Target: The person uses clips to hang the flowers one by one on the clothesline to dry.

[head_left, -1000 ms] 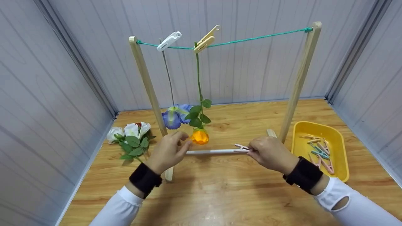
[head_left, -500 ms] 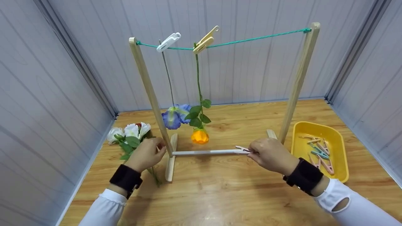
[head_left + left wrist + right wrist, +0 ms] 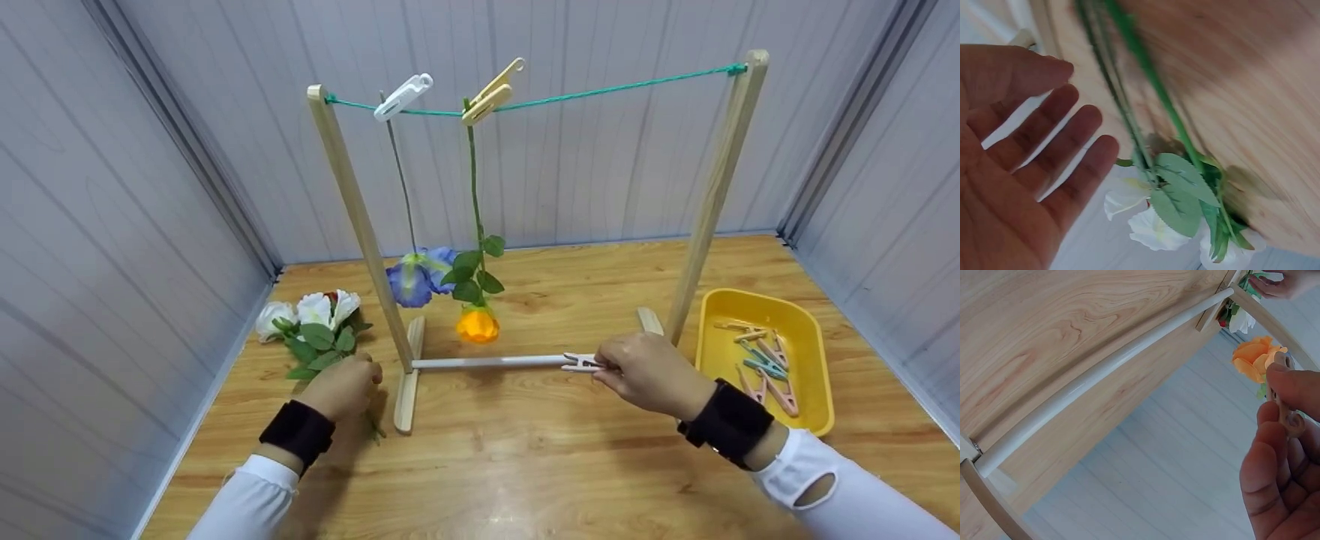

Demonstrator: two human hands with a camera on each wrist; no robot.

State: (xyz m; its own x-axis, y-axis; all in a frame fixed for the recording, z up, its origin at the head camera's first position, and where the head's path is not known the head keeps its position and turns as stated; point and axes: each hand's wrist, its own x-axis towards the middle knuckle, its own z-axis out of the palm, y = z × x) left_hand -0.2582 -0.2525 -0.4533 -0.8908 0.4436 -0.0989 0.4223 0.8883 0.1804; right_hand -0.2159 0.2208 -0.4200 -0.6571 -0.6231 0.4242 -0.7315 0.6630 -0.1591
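My right hand (image 3: 645,371) pinches a pale pink clothespin (image 3: 581,363) between thumb and fingers, over the rack's white crossbar (image 3: 495,362). On the left, my left hand (image 3: 1027,152) holds nothing; its fingers are loosely extended beside the flower stems (image 3: 1145,67). Those stems belong to white flowers (image 3: 315,309) with green leaves (image 3: 318,337), lying on the table left of the rack. From the green line (image 3: 600,91), a white clothespin (image 3: 403,97) hangs a blue-purple flower (image 3: 411,281) head down. Beside it, a yellow clothespin (image 3: 491,101) holds an orange rose (image 3: 478,324).
Two wooden posts (image 3: 352,202) carry the line, each on a wooden foot (image 3: 406,401). A yellow basket (image 3: 817,375) with several clothespins (image 3: 765,364) stands right of the rack. Grey panelled walls (image 3: 585,172) enclose the wooden table (image 3: 510,472) at the back and sides.
My left hand has moved left and down from near the orange rose to the stems of the white flowers. My right hand stays in place, while the pink clothespin has turned slightly.
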